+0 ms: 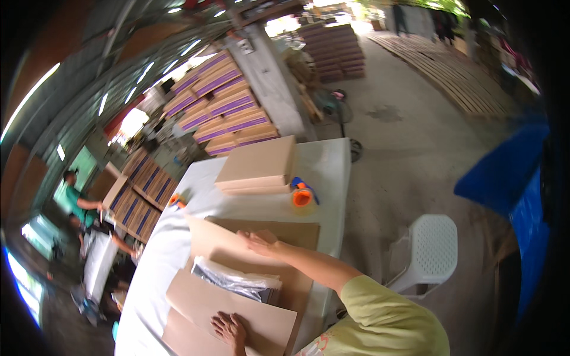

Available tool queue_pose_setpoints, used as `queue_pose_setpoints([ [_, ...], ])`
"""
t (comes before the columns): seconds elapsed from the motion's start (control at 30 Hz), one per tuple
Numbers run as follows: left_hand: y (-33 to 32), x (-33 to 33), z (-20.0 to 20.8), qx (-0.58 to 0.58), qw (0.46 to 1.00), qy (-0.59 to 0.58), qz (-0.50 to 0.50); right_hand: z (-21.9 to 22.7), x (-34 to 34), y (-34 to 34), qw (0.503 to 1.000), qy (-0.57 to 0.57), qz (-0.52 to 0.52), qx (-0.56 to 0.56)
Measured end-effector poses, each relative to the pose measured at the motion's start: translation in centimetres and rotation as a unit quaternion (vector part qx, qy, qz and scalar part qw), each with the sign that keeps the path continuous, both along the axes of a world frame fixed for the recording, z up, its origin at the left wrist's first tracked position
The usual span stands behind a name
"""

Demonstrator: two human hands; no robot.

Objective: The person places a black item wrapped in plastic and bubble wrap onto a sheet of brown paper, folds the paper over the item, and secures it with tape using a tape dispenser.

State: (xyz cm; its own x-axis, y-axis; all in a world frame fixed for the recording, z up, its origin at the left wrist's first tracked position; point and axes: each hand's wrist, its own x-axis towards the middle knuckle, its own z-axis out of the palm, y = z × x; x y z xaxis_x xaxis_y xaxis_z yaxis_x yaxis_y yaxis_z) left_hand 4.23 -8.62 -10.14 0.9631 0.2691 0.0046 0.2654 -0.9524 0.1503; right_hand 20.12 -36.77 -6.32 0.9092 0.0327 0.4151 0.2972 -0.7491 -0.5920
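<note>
My left hand (pixel 228 329) lies with its fingers spread on the near flap (pixel 237 302) of a flat brown cardboard sheet. My right hand (pixel 259 242) reaches across from the right, its fingers stretched out against the raised far flap (pixel 217 240). Between the two flaps sits a stack of dark flat items in clear plastic wrap (pixel 237 279), partly covered by the near flap. More flat cardboard (pixel 306 237) lies underneath on the white-covered table (pixel 199 193).
Stacked flat cardboard (pixel 255 166) stands at the table's far end. Near it are a tape dispenser (pixel 303 196) and an orange tape tool (pixel 177 202). A white plastic stool (pixel 433 249) stands right. Cartons (pixel 225 107) rise behind; a co-worker (pixel 83 199) is at left.
</note>
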Motion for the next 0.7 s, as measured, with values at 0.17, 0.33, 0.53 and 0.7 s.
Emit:
queue_pose_setpoints([
  [0.17, 1.8, -1.0, 0.9, 0.000, 0.998, -0.061, -0.010, 2.6, -0.8, 0.9, 0.984, 0.093, -0.028, 0.147],
  [0.33, 2.7, -1.6, 0.4, -0.025, 0.997, -0.069, 0.022, 3.1, -0.2, 1.2, 0.958, 0.267, -0.034, 0.102],
  [0.53, 1.1, -1.1, 0.3, -0.031, 0.996, -0.080, 0.016, -2.1, 2.5, -2.7, 0.980, 0.098, 0.007, -0.173],
  [0.7, 1.4, -1.3, 0.5, -0.037, 0.996, -0.074, 0.025, -0.5, 1.7, -2.6, 0.966, 0.099, -0.002, -0.240],
])
